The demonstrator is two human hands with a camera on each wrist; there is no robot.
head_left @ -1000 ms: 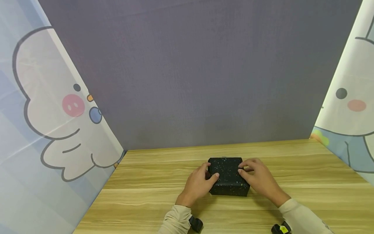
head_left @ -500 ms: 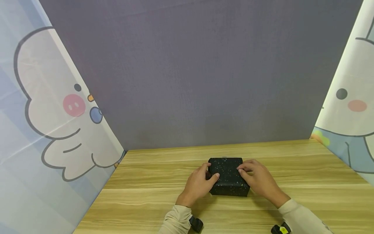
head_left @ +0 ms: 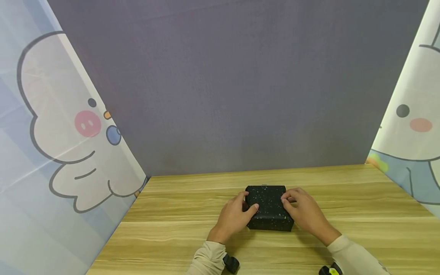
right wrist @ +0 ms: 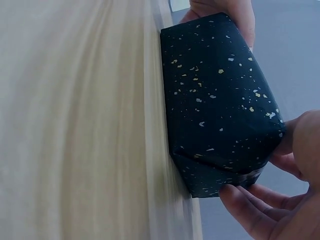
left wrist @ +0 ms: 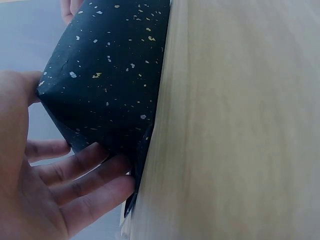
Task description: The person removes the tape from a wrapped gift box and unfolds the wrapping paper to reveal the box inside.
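Grasped at both ends, the black box (head_left: 266,202) has the left hand (head_left: 232,217) on its left side, thumb over the top near the front corner and fingers against the end, while the right hand (head_left: 306,212) pinches the right edge of the top between thumb and fingers. Behind them rises a wide grey wall (head_left: 233,88). In front of it spreads a wooden table (head_left: 172,221), its pale and darker streaks running from side to side. On the left hangs a pale blue and white sheet (head_left: 34,233), printed with a plump, pink-snouted cartoon figure; another sheet (head_left: 426,99), on the right, shows part of a second figure with a dark eye and a pink oval.

The box sits on the table between the two hands, well apart from the wall. Cream sleeves (head_left: 355,256) cover the forearms, and a small black device (head_left: 231,263) is worn at each wrist, the right one bearing a yellow mark. Seen from the left wrist, a dark flap (left wrist: 141,170) stands at the box's end, right beside the fingertips. Smallest are the white and gold specks scattered over the box
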